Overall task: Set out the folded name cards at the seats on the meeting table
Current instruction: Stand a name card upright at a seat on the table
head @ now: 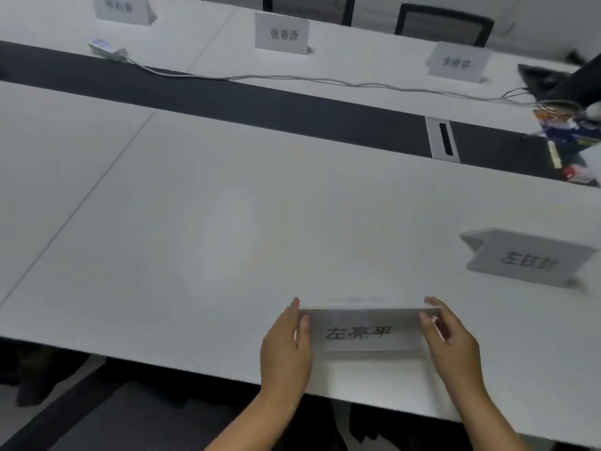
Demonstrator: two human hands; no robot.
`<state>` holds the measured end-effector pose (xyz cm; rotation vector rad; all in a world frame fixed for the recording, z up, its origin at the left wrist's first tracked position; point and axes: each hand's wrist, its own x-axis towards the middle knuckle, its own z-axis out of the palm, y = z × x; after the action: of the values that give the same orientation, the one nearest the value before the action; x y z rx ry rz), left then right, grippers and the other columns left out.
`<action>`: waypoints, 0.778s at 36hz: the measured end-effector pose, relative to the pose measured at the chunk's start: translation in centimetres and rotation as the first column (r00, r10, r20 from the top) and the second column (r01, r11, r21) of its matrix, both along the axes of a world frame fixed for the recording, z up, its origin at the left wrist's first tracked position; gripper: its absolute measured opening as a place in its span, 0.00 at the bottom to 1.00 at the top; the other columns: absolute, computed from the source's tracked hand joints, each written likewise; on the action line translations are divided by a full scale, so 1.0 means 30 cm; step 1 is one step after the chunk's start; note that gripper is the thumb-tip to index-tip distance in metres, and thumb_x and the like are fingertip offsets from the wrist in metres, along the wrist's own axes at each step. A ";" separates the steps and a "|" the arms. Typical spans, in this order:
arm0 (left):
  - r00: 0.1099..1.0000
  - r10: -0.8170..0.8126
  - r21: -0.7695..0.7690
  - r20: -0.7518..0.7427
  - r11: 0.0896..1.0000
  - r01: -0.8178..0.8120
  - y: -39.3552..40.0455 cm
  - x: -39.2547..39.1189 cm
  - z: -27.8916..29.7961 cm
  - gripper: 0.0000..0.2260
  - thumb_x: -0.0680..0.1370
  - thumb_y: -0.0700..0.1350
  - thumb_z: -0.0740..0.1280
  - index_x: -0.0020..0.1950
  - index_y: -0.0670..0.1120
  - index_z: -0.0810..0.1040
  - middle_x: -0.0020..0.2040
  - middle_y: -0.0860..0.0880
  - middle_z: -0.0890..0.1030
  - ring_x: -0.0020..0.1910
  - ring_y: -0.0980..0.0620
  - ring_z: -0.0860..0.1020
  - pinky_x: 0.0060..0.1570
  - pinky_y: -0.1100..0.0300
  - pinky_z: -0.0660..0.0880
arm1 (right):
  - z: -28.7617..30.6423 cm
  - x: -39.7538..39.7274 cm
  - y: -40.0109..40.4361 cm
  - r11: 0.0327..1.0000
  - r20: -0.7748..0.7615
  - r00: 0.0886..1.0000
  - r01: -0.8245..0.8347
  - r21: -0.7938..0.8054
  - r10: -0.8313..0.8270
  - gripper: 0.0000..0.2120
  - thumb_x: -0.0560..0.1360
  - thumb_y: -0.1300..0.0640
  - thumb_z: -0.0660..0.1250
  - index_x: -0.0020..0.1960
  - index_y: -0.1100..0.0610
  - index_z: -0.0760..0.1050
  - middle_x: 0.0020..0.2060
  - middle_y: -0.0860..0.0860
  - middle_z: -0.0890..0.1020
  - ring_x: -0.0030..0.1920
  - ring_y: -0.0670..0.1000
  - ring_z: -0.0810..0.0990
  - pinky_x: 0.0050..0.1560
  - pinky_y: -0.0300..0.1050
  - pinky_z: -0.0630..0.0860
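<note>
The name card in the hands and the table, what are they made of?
The name card looks like clear glossy plastic over white paper: its top edge shines. The table looks like matte pale laminate, though that is uncertain.

a dark strip (292, 109) is seen running along the middle of the white tabletop. a white power adapter (107, 50) lies at its far edge, and a pale cable (325, 81) is trailed from it to the right. a grey cable hatch (444, 139) is set into the strip. colourful packets (566, 135), blurred, are piled at the right edge. a black mesh chair (444, 24) is parked at the far side.
</note>
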<state>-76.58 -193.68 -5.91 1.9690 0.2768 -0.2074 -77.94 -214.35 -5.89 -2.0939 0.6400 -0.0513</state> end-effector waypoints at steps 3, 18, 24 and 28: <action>1.000 -0.020 -0.072 -0.003 0.997 0.020 -0.005 -0.007 0.031 0.18 0.79 0.44 0.55 0.69 0.47 0.62 0.71 0.51 0.64 0.70 0.58 0.60 0.65 0.70 0.54 | 0.034 -0.031 0.022 0.996 0.040 0.997 0.066 -0.059 -0.064 0.15 0.75 0.56 0.62 0.61 0.53 0.72 0.65 0.55 0.73 0.65 0.56 0.70 0.57 0.45 0.66; 0.958 0.056 -0.095 0.281 0.995 -0.030 0.329 0.215 0.226 0.22 0.77 0.41 0.59 0.70 0.46 0.60 0.68 0.49 0.69 0.66 0.52 0.67 0.55 0.73 0.65 | 0.250 0.232 0.399 0.987 0.369 0.925 0.041 0.154 -0.096 0.15 0.75 0.58 0.62 0.62 0.53 0.71 0.46 0.52 0.79 0.46 0.37 0.74 0.47 0.31 0.68; 0.989 0.050 -0.006 0.138 0.999 -0.049 0.443 0.436 0.098 0.22 0.77 0.44 0.59 0.70 0.44 0.59 0.70 0.44 0.67 0.68 0.47 0.65 0.68 0.52 0.63 | 0.086 0.431 0.543 0.974 0.122 0.991 0.030 0.223 -0.059 0.25 0.76 0.56 0.60 0.71 0.59 0.60 0.55 0.54 0.71 0.58 0.49 0.69 0.59 0.42 0.64; 0.996 0.035 0.081 0.077 0.996 -0.041 0.498 0.534 0.009 0.20 0.73 0.45 0.65 0.63 0.41 0.67 0.60 0.42 0.76 0.60 0.43 0.73 0.61 0.47 0.70 | 0.033 0.526 0.578 0.995 -0.001 0.999 0.051 0.089 -0.052 0.28 0.74 0.54 0.64 0.70 0.62 0.60 0.68 0.59 0.68 0.67 0.56 0.68 0.64 0.45 0.65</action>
<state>-60.57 -178.75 -5.65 2.0470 0.2774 -0.0982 -62.15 -197.02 -4.90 -1.9917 0.6834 -0.0523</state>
